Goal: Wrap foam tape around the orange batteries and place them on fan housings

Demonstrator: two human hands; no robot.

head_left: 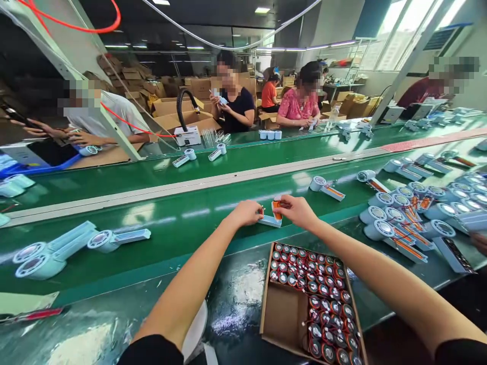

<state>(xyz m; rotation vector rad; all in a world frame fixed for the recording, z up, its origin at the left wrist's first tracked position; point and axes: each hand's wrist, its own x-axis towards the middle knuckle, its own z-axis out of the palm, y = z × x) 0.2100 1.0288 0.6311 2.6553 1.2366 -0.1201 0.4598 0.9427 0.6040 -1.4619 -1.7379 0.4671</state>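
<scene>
My right hand [299, 210] is closed on an orange-wrapped battery [277, 209], held upright over one end of a pale blue plastic housing [271, 221] on the green belt. Just to its left, my left hand [248, 212] is pinched at the other end of this housing. A small dark and reddish bit shows at its fingertips, too small to name. Below my wrists, an open cardboard box [285, 312] holds rows of round cells [329, 306] with red wires; its near left part is bare cardboard.
Pale blue housings [110, 241] lie on the green belt [182, 213] at left. Many more, some with orange parts, crowd the right side [403, 213]. A pale rail [236, 177] divides the belts. Several people sit across the line. A red-handled tool [34, 315] lies at left.
</scene>
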